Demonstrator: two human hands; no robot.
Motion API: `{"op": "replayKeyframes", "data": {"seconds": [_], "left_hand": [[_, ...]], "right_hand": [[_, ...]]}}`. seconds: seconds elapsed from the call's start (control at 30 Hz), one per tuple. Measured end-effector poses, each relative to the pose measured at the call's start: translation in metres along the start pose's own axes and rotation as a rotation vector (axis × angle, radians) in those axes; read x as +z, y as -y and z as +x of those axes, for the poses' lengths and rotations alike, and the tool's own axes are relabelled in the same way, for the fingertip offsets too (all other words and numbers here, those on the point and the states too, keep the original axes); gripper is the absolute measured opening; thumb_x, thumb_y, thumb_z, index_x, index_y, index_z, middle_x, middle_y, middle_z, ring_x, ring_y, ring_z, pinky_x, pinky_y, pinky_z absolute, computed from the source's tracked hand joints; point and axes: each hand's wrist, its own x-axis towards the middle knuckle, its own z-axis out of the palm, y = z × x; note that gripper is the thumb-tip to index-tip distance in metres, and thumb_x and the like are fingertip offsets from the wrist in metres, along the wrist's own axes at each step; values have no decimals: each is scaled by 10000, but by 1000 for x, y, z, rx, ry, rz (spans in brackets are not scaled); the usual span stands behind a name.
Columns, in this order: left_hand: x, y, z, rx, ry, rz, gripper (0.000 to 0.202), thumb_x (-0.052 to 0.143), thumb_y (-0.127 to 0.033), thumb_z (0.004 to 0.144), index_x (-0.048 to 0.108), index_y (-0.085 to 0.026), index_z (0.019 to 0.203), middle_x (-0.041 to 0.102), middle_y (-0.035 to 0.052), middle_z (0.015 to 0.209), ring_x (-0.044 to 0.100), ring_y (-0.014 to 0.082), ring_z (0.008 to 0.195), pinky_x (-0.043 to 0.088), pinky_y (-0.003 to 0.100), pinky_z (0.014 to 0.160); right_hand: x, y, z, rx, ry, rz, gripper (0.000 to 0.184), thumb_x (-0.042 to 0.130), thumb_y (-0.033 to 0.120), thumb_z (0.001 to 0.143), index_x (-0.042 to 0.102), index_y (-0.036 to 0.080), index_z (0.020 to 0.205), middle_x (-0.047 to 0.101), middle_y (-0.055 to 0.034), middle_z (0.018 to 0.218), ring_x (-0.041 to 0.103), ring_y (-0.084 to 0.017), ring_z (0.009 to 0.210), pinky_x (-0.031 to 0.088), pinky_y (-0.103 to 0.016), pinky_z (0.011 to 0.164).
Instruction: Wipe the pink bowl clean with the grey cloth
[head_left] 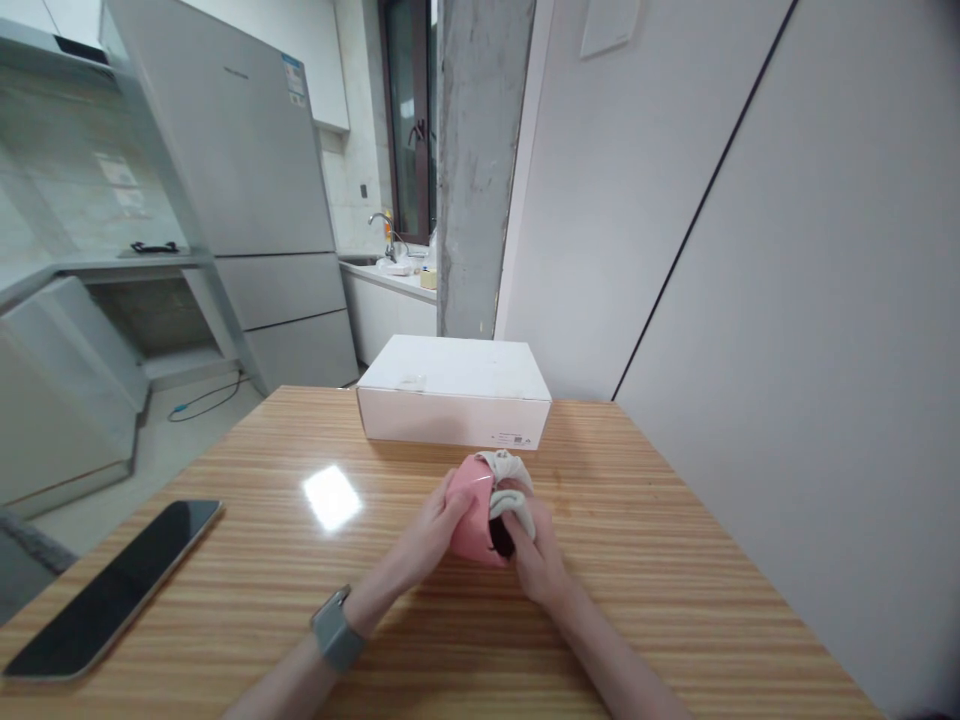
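head view: the person's left hand [437,527] cupped the left side of a pink cup [471,520], fingers curled against its wall and gripping it. the right hand [537,562] came in from the other side, its fingers closed over a pale cloth [511,482] that was bunched on the cup's top and pressed at the dark opening facing the person. the cup sat between the two hands, low over the wooden table [675,580], about midway across it; whether it touched the wood could not be told.

counted: one cup, one cloth, two hands, one grey watch [337,632] on the left wrist, one white cardboard box [454,395], one dark-screened tablet [112,588].

the box lay shut just behind the cup, with a narrow strip of wood between them. the tablet lay flat well apart to the left, close to the table's left edge. bare tabletop stretched between the tablet and the left forearm, and on the right from the right hand out to the table's edge, which ran close along the white wall [825,300]. beyond the table's far left corner stood a grey fridge [247,200].
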Motion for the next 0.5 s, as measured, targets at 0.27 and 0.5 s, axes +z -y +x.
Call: {"op": "replayKeyframes", "data": {"seconds": [0.27,0.5], "left_hand": [[14,2,-8,256,66,167,642,615,-326,802,340,-206,1370,354,120,1426,321,248,1330,229,400,1124],[-3,13,9,-183,-132,-271,429,532,-539,799,639,-170,987,686,87,1007,594,266,1008,427,435,941]], "right_hand": [[5,-18,16,651,-612,723,335,664,517,660,673,229,833,719,12,837,654,-176,801,503,-270,717],[4,-1,-3,122,-86,205,326,505,500,848,646,225,743,673,-34,816,611,-198,812,467,-346,859]]}}
